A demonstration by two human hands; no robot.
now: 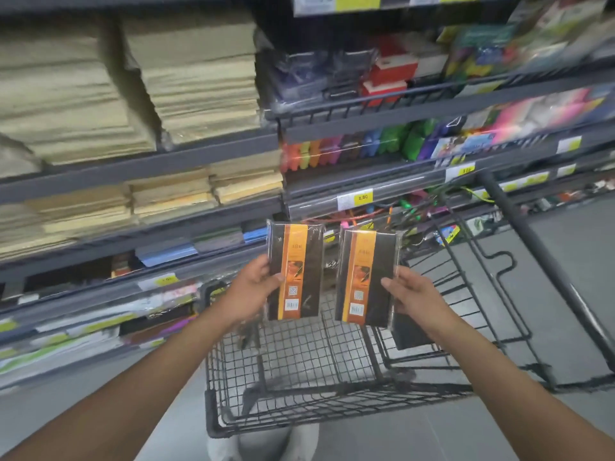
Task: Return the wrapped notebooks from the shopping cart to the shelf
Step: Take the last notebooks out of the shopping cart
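Note:
I hold two wrapped notebooks upright above the black wire shopping cart (233, 420). Each is black with an orange band and clear plastic wrap. My left hand (254, 287) grips the left notebook (296, 271) by its left edge, thumb on the cover. My right hand (411, 294) grips the right notebook (366, 277) by its right edge. The two notebooks hang side by side, a small gap between them. The shelf (139, 168) stands ahead and to the left, blurred.
Stacks of tan paper (186, 78) fill the upper left shelves. Coloured stationery (366, 148) and yellow price tags (362, 197) line the shelves on the right. A dark item (409, 331) lies in the cart below my right hand. Grey floor (565, 261) lies to the right.

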